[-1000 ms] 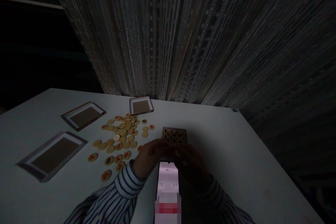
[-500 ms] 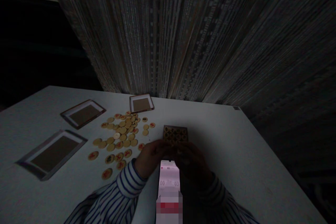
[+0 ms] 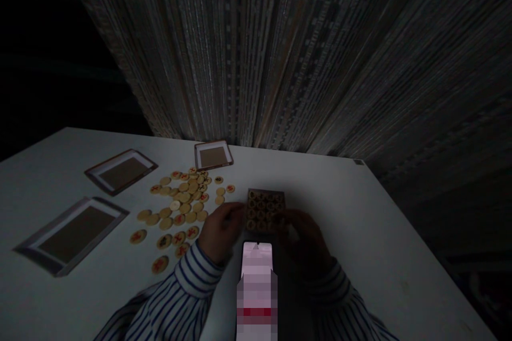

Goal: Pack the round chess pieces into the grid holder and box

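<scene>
A tray (image 3: 267,191) of discs (image 3: 261,205), likely light and stiff, best held by its sides, is sitting on the tabletop (image 3: 348,202). The left hand (image 3: 221,230) is half-curling its fingers beside it, the right hand (image 3: 307,240) overlapping its right edge; I can't tell whether either is gripping.

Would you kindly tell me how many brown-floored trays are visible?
3: the near-left tray, the middle-left tray behind it, and the far tray beyond the loose discs. The floor of the disc-filled box is hidden.
</scene>
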A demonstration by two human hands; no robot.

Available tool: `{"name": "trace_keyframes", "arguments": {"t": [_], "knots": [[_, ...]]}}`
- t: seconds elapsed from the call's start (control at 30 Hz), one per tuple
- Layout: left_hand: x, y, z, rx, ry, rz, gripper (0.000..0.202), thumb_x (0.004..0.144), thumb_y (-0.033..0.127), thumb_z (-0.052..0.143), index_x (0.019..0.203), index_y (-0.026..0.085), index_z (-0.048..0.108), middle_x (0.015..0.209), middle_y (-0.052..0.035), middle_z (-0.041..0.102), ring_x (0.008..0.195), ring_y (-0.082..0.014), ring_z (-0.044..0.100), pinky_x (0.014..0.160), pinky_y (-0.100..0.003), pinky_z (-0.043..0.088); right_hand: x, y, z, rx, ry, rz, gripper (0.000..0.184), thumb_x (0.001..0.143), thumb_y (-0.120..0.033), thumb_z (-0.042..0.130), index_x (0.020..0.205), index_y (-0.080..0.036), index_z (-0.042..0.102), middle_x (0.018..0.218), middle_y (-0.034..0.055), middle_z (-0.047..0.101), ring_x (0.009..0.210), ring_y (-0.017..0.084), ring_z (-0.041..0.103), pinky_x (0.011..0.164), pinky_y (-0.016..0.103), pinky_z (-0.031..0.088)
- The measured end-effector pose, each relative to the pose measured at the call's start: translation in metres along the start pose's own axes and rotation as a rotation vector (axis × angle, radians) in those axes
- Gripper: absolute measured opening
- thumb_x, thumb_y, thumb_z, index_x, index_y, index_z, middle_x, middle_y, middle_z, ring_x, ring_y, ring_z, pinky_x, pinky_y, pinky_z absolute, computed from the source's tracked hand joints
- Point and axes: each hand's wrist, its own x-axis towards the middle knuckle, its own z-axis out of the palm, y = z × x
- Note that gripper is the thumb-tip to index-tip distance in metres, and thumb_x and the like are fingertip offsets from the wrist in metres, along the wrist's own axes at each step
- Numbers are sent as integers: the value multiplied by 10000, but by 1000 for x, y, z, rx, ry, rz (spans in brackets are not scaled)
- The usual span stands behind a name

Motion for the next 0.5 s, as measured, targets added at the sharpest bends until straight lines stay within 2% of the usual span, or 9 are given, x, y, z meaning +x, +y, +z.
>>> {"name": "trace_keyframes", "arguments": {"t": [0.17,0.5], "knots": [[-1,-3,1,111,-8,84,266,792,274,461,933,131,634,859,-97,674,758,-185,629,708,-316,513,-2,5,-2,-50,-51,26,115,792,-165,513,885,-177,579,799,59,660,713,169,593,647,314,468],[-2,-8,2,197,1,117,258,789,257,435,924,138,621,831,-90,672,731,-176,630,670,-302,520,-5,10,1,-116,-146,22,88,784,-171,540,857,-163,590,763,52,660,716,170,594,667,303,404]]}}
